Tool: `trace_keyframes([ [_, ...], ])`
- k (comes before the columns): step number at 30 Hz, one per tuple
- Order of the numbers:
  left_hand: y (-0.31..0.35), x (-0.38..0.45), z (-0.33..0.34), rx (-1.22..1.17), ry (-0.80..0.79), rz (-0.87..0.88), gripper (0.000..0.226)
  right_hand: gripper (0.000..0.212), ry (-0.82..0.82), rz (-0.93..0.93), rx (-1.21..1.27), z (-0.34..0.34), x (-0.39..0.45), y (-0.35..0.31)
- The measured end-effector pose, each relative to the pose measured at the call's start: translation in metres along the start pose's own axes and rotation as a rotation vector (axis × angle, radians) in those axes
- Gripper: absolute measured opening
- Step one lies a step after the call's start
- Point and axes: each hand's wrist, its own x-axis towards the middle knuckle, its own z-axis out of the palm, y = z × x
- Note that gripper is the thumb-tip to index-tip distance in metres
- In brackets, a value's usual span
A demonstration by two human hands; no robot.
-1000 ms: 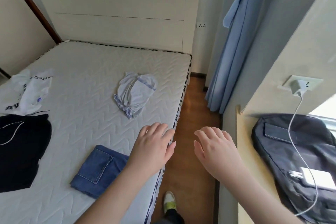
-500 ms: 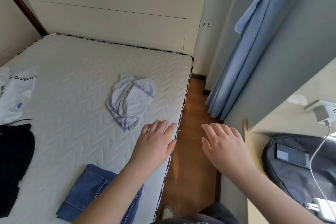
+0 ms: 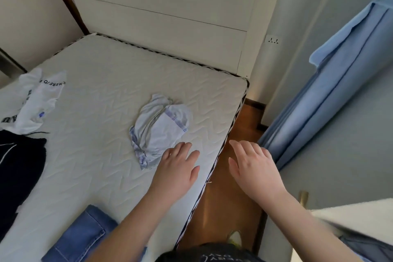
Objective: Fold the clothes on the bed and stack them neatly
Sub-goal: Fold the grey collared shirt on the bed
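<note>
1. Both hands have advanced since half a second ago; left hand [image 3: 177, 169] now sits just near-right of the crumpled pale-blue garment [image 3: 159, 130], fingertips almost at its hem, not gripping.
2. Left: fingers extended, loosely spread, empty, over the mattress [image 3: 102, 95].
3. Right hand [image 3: 254, 167]: fingers relaxed, empty, over the wooden floor [image 3: 229, 204] right of the bed edge.
4. Folded jeans [image 3: 83, 236] near-left; black garment [image 3: 19, 168] and white printed shirt [image 3: 38, 102] far left.

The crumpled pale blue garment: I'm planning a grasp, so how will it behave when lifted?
The pale blue garment lies bunched in soft folds, so it will probably droop limply. It looks thin, hence likely light. Pushed across the quilted mattress, it would probably bunch rather than slide whole.
</note>
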Motion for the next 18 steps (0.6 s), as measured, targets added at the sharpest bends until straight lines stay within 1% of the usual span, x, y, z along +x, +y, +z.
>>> trace_keyframes([
  [3, -0.005, 0.023, 0.001, 0.005, 0.03, -0.082, 0.032, 0.043, -0.049, -0.081, 0.002, 0.004, 0.044, 0.013],
  [7, -0.026, 0.04, 0.004, 0.032, 0.029, -0.192, 0.036, 0.043, -0.075, -0.175, 0.007, 0.017, 0.098, 0.011],
  [15, -0.109, 0.06, 0.036, -0.002, 0.016, -0.386, 0.04, 0.045, -0.159, -0.364, -0.046, 0.048, 0.199, -0.027],
  [18, -0.137, 0.067, 0.042, -0.029, 0.019, -0.456, 0.041, 0.045, -0.195, -0.401, -0.07, 0.053, 0.232, -0.04],
])
